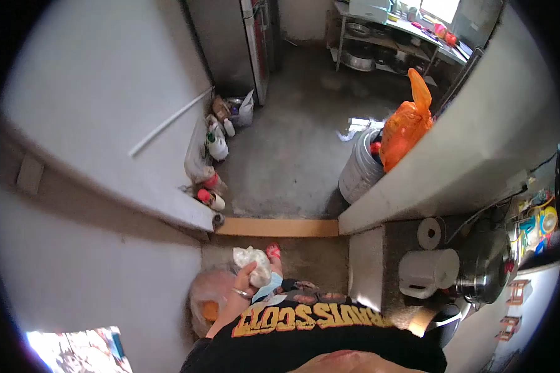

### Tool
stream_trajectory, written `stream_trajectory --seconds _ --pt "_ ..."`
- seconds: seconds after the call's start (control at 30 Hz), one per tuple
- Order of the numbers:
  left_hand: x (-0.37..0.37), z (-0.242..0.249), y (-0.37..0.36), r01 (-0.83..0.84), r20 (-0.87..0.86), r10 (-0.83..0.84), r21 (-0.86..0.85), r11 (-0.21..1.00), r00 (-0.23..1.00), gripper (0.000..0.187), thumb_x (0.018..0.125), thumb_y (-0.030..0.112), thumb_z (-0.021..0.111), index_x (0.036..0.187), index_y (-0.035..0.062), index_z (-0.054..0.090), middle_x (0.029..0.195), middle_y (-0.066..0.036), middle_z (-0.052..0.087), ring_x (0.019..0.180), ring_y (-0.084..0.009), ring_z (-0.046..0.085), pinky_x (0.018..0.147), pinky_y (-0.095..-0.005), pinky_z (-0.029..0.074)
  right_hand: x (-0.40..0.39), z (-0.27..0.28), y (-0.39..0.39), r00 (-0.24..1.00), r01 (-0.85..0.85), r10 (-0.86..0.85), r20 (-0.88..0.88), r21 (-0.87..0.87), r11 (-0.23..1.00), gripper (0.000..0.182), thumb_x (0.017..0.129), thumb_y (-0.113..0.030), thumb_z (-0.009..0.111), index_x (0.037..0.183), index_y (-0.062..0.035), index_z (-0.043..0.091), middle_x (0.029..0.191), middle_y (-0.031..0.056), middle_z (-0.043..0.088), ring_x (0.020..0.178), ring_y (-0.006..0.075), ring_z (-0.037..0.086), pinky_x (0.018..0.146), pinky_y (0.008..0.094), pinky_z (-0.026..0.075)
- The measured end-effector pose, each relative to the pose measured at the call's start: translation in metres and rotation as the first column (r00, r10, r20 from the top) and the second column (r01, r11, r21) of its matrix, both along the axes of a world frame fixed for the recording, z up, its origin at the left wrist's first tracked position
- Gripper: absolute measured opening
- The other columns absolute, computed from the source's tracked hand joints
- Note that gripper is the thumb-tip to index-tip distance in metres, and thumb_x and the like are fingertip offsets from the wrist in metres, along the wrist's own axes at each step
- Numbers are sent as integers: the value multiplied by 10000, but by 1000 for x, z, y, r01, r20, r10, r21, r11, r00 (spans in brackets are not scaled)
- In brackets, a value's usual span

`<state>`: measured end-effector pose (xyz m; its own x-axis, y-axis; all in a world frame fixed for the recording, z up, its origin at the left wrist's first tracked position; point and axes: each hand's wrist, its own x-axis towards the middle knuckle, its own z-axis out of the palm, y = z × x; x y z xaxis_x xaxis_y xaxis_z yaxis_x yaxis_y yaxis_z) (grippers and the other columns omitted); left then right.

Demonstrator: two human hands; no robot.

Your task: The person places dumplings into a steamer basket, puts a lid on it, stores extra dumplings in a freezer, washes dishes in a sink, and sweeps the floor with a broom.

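My left hand (245, 278) is closed round a crumpled white plastic bag (253, 266) at the lower middle of the view, its contents too unclear to name. A pale ring or band shows near the wrist. Beside that hand, a large translucent bag (208, 299) with something orange inside stands against the left wall. A light blue cloth-like thing (266, 287) lies just right of the hand. My right hand cannot be seen; the black shirt with yellow letters fills the bottom.
A tan threshold strip (280, 227) crosses the doorway. Beyond it, bottles (218, 148) line the left wall, and a metal drum (361, 168) with an orange bag (407, 132) stands right. Paper rolls (429, 273) and a steel pot (486, 267) are on the right-hand counter.
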<state>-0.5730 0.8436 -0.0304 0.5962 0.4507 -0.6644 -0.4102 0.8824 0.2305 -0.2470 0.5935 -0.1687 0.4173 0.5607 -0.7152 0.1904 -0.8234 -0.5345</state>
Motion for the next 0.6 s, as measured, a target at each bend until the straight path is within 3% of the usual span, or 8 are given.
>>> stream_trajectory --seconds 0.13,0.2,0.23,0.27,0.33,0.47,0.5,0.6 --pt "49 10 119 185 -9 -185 43 982 983 395 798 166 581 1157 36 479 1029 -133 592 916 -278 601 820 -417 494 -8 21 37 940 -307 315 129 -83 948 233 792 -180 579 898 24 618 764 106 638 675 232 598 625 350 499" --pt "82 41 164 216 111 -225 90 972 968 417 792 205 597 1159 50 476 1006 -127 599 907 -281 605 809 -418 502 6 31 77 988 -133 130 86 24 991 228 789 -175 582 893 24 622 751 98 640 659 223 598 619 343 500" --pt "97 48 185 229 126 -242 112 967 962 423 790 213 601 1160 50 476 1006 -126 599 908 -278 606 804 -415 505 17 35 105 984 172 -169 -64 51 984 214 789 -160 569 895 18 622 727 89 633 608 195 587 557 318 487" --pt "113 52 204 244 142 -262 137 960 954 429 789 220 605 1161 51 476 1005 -124 600 908 -276 607 798 -412 508 29 36 133 867 478 -460 -192 63 876 202 789 -146 556 897 12 621 703 80 626 557 167 576 496 293 473" --pt "147 55 240 315 157 -324 77 946 933 398 801 176 591 1163 56 477 1028 -108 595 922 -244 605 811 -393 501 55 34 177 850 522 -498 -174 143 841 199 784 -138 553 904 8 616 669 79 609 488 132 540 418 268 434" --pt "228 53 316 387 96 -384 -12 922 918 357 808 146 588 1141 55 498 1009 -91 601 896 -229 608 807 -379 497 101 -22 227 917 398 -397 -23 16 917 154 740 -147 588 695 -8 637 606 71 597 495 123 544 406 263 403" --pt "249 40 338 402 73 -403 28 915 912 366 800 151 601 1138 56 500 1003 -88 602 885 -225 610 796 -371 500 121 -8 249 964 249 -264 -42 -215 944 194 668 -176 579 668 6 646 618 115 621 572 145 602 516 307 472" --pt "337 39 420 449 6 -452 105 887 892 382 786 162 624 1131 51 506 983 -80 607 855 -214 614 765 -355 507 169 19 320 982 90 -54 180 -199 976 238 683 -248 581 712 -29 670 621 128 621 602 218 621 577 347 488"
